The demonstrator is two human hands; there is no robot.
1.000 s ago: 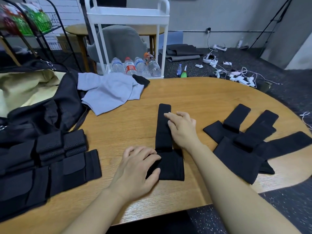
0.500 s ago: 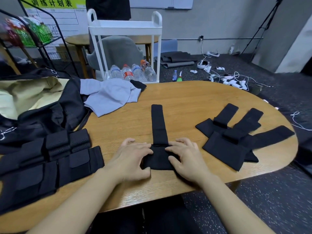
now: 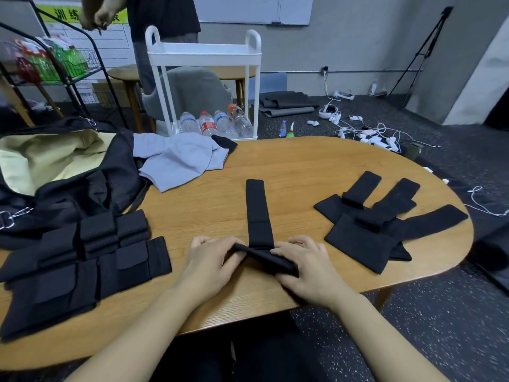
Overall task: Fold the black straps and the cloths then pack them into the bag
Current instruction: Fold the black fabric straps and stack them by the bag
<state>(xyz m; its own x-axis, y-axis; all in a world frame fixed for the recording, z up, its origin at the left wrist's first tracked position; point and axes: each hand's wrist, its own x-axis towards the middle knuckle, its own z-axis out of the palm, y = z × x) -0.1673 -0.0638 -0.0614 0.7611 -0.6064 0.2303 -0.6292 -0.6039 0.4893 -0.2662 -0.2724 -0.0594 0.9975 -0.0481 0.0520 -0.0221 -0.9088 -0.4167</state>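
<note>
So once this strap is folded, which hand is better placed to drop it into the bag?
Left, probably. The open bag lies at the table's left end, on the side of the left hand. The right hand would have to cross over. Both now pinch the black strap.

An oval wooden table (image 3: 316, 172) stands on a dark speckled floor (image 3: 440, 312). Behind it a white plastic trolley (image 3: 203, 55) holds clear water bottles (image 3: 217, 124) on its lowest shelf, just before a grey upholstered chair (image 3: 192, 92). A black wire rack (image 3: 68, 70) stands far left. White cables (image 3: 371, 133) litter the floor below the grey wall (image 3: 358, 37); a black tripod (image 3: 421, 51) stands by it.
</note>
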